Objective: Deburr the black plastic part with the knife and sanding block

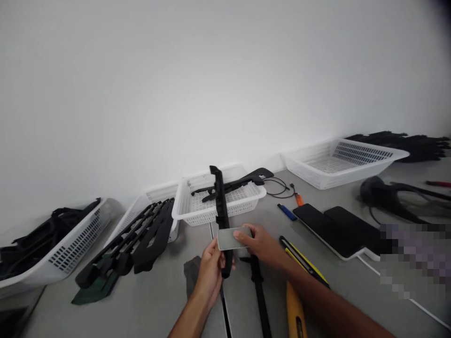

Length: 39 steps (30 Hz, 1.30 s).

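Note:
My left hand (210, 268) is closed around the lower part of a long black plastic part (221, 202), which stands nearly upright in front of me. In my right hand (256, 239) is a flat grey rectangular piece (229, 238), with the thumb on its face. This piece lies crosswise over the black part, near my left fingertips. Behind the held part, a white basket (204, 217) has further black parts (239, 184) lying across it. Another long black part (260, 291) rests on the table below my right hand.
Left are white baskets (66, 258) with black parts (151, 230). A white basket (338, 176) stands back right. Two dark phone-like slabs (326, 227), a blue tool (286, 212) and yellow cutters (296, 310) lie at right. A dark cloth (190, 274) is beside my left wrist.

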Tool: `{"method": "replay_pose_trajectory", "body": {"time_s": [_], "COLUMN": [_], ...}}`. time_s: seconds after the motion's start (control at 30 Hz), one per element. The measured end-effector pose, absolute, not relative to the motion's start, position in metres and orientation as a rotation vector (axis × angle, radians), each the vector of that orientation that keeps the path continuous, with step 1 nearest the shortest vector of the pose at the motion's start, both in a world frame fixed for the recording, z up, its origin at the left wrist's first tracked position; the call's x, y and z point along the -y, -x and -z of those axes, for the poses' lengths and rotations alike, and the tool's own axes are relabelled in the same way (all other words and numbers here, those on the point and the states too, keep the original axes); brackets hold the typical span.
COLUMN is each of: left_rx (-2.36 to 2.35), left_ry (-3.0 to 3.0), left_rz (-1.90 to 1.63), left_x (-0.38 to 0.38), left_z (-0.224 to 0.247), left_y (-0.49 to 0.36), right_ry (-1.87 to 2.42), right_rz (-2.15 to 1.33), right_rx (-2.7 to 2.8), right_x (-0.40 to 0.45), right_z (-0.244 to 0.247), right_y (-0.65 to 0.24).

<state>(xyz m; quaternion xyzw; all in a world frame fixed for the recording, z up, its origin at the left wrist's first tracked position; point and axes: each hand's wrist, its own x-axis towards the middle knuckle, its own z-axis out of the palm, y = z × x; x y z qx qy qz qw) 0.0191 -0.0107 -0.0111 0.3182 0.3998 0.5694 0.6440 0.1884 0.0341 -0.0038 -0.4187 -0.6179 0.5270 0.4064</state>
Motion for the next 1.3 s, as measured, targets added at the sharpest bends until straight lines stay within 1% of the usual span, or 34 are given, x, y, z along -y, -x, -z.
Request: {"method": "replay_pose_trajectory", "body": {"time_s": [0.3, 0.47, 0.63, 0.8, 1.07, 1.3], "left_rx": [-1.002, -1.056, -1.130, -1.152, -1.147, -1.081], "left_ry": [-0.791, -0.745, -0.669, -0.657, -0.687, -0.771], "left_rz": [-1.219, -1.288, -1.370, -1.404, -1.394, -1.335], "left_x": [0.017, 0.014, 0.010, 0.009, 0.008, 0.010], "left_z": [0.014, 0.003, 0.005, 0.009, 0.012, 0.023], "left_y": [-0.025, -0.022, -0.018, -0.016, -0.015, -0.019], "right_ry": [1.025, 0.763, 0.611, 0.658, 0.812, 0.741], "right_rz": [-1.290, -0.924, -0.844, -0.761, -0.575, -0.628], "right_rx": [1.521, 1.636, 1.912, 2.094, 2.069, 1.983], "right_x": [-0.027, -0.020, -0.009, -0.005, -0.015, -0.011], "right_z": [-0.004, -0.011, -0.010, -0.007, 0.002, -0.002], "right_y": [-0.187, -0.187, -0.180, -0.176, -0.176, -0.174]}}
